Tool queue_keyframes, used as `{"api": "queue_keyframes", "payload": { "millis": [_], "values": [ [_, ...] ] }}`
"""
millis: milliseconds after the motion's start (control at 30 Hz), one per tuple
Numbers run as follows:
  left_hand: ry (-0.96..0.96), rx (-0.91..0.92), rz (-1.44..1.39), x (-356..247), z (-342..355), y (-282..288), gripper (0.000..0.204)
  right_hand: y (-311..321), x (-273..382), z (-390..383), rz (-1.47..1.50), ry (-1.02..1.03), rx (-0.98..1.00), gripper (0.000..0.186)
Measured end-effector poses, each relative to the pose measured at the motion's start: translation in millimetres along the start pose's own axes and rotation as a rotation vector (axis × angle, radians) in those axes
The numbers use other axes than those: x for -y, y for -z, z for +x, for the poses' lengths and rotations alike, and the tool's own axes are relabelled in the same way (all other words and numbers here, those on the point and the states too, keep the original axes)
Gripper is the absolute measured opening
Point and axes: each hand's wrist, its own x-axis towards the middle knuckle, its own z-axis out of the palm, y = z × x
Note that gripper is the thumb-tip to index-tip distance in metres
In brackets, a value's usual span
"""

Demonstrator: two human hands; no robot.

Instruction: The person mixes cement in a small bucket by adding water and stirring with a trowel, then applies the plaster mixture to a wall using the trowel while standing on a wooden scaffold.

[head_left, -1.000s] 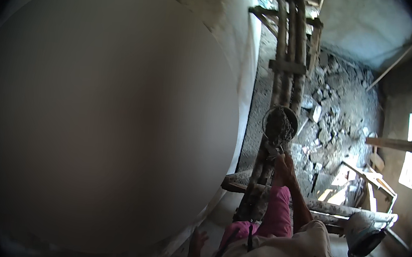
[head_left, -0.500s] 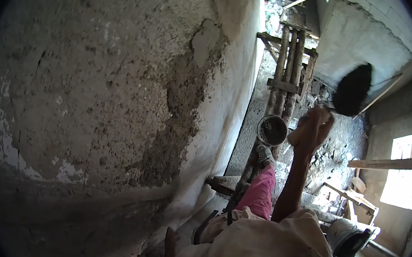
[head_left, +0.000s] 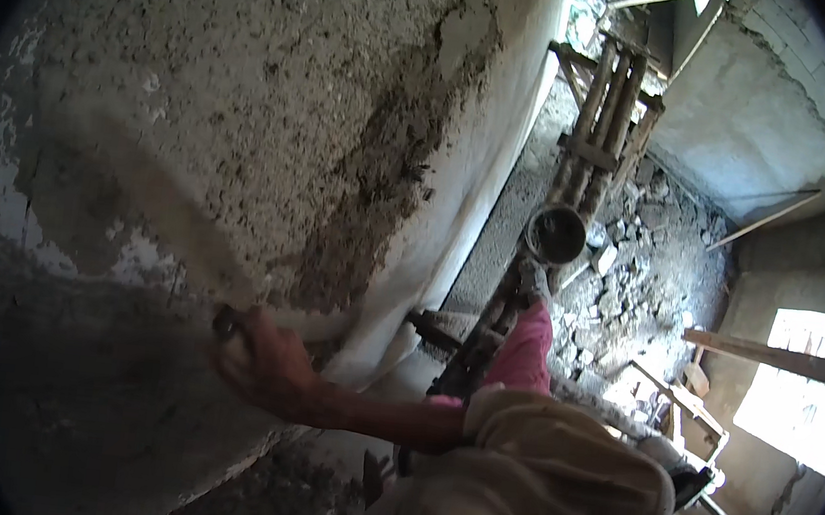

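Observation:
My right hand [head_left: 270,368] is closed around the handle of a trowel, reaching across to the wall on my left. The trowel's blade [head_left: 188,239] is smeared by motion and lies over the lower part of the rough wall [head_left: 249,90]. Whether the blade touches the wall, I cannot tell. A darker, damp-looking patch [head_left: 377,168] of mortar runs down the wall near its corner. Beside my shirt, low in the picture, a small dark shape [head_left: 374,477] may be part of my left hand; its fingers cannot be made out.
A round bucket [head_left: 556,234] of grey mix stands on a scaffold of poles [head_left: 604,107], just beyond my shoe [head_left: 534,282]. Rubble [head_left: 618,309] covers the ground to the right. A wooden beam [head_left: 774,358] crosses before a bright window opening [head_left: 788,418].
My right hand has swung from the right, near the bucket, across to the left wall with the trowel. The dark load seen on the blade earlier no longer shows. The view has shifted slightly.

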Motion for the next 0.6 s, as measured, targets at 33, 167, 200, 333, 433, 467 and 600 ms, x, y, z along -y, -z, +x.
{"api": "queue_keyframes", "payload": {
  "millis": [33,167,200,333,433,467,600],
  "values": [
    [-0.029,0.014,-0.001,-10.4,-3.6,-7.6,0.062,1.2,0.1,-5.2,0.025,0.001,0.08,0.031],
    [-0.181,0.121,-0.03,-64.3,-21.6,-58.3,0.065,84.4,-74.5,11.5,-0.074,-0.02,0.013,0.029],
    [-0.201,0.149,-0.06,-67.1,-25.8,-64.5,0.066,118.1,-95.0,21.8,-0.074,-0.122,-0.076,0.029],
    [-0.148,0.225,-0.107,-58.9,-26.5,-74.7,0.068,194.0,-126.2,71.8,0.086,-0.649,-0.187,0.045],
    [-0.32,0.217,0.222,-8.6,-20.1,-69.5,0.067,196.0,-164.3,112.9,0.2,-0.602,-0.085,0.051],
    [-0.175,0.2,0.105,6.8,-20.0,-69.2,0.067,185.5,-181.5,121.2,0.222,-0.637,-0.063,0.053],
    [0.135,0.107,-0.08,43.5,-25.9,-60.3,0.067,134.5,-248.1,87.6,0.346,-0.744,0.009,0.06]
  ]
}}
